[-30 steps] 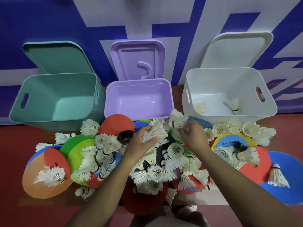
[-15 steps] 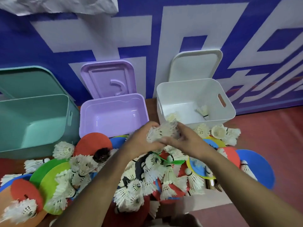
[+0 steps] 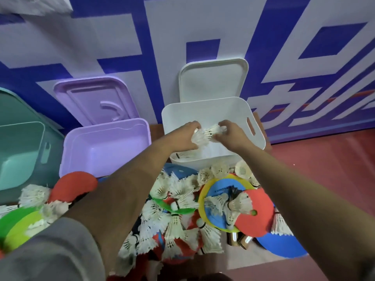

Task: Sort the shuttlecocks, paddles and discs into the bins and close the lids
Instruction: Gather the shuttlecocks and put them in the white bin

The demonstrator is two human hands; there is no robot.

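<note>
Bunch of shuttlecocks (image 3: 206,134) is gripped from two sides: the left hand (image 3: 187,137) is curled round its left part and the right hand (image 3: 230,134) is curled round its right part, so both hands are closed on it. The bunch is held in the air over the open mouth of the white bin (image 3: 257,118) (how deep inside it cannot be told). At the bottom of this bin, near its front wall, at least one more shuttlecock (image 3: 182,155) is seen lying. The white lid (image 3: 213,82) is leaned upright against the blue and white wall (image 3: 142,27) behind the bin. To the left the purple bin (image 3: 105,147) is placed, open, with the purple lid (image 3: 95,100) stood up behind it, and further left the teal bin (image 3: 22,151) is partly cut by the picture edge. In front of the bins a heap of shuttlecocks (image 3: 174,220) is spread on the red floor (image 3: 324,169), mixed with flat discs: a red disc (image 3: 75,185) near the purple bin, a yellow disc (image 3: 225,177) with a blue one laid on it, green discs (image 3: 18,228) at the far left. Paddles cannot be told apart with certainty.
</note>
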